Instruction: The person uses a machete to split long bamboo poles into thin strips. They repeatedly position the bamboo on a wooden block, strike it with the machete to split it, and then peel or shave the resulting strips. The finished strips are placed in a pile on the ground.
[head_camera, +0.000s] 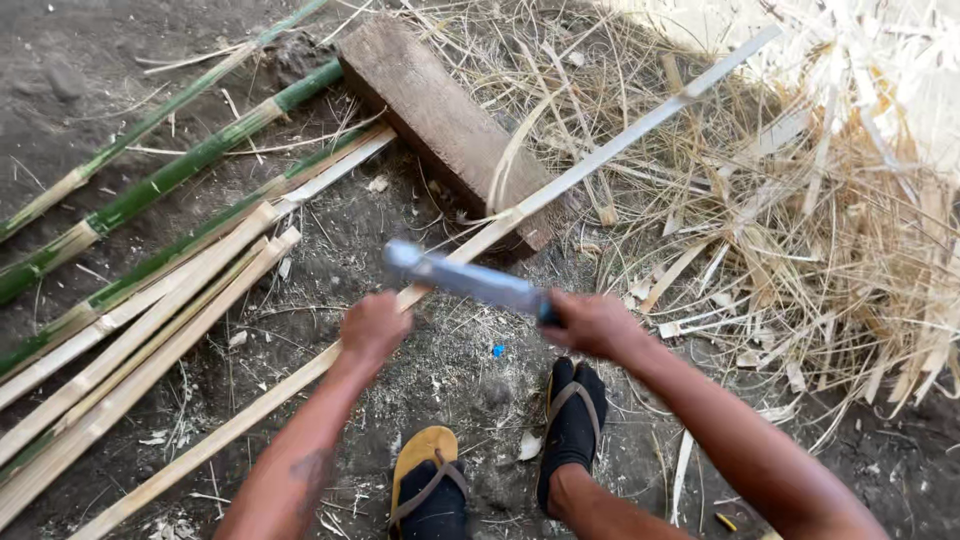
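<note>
Your left hand (372, 326) is closed in a fist, knuckles up, at the end of a bare forearm that reaches forward from the lower left. Your right hand (592, 325) is also clenched, its arm coming in from the lower right, both hands level.

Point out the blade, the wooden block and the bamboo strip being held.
blade (465, 277), head view, middle of the flat metal.
wooden block (440, 120), head view, top face.
bamboo strip (620, 137), head view, stretch beyond the block.

The single head-worn camera is looking steeply down from the person's own height, facing forward over the ground (120, 60). It is sitting close above both forearms and feet.
</note>
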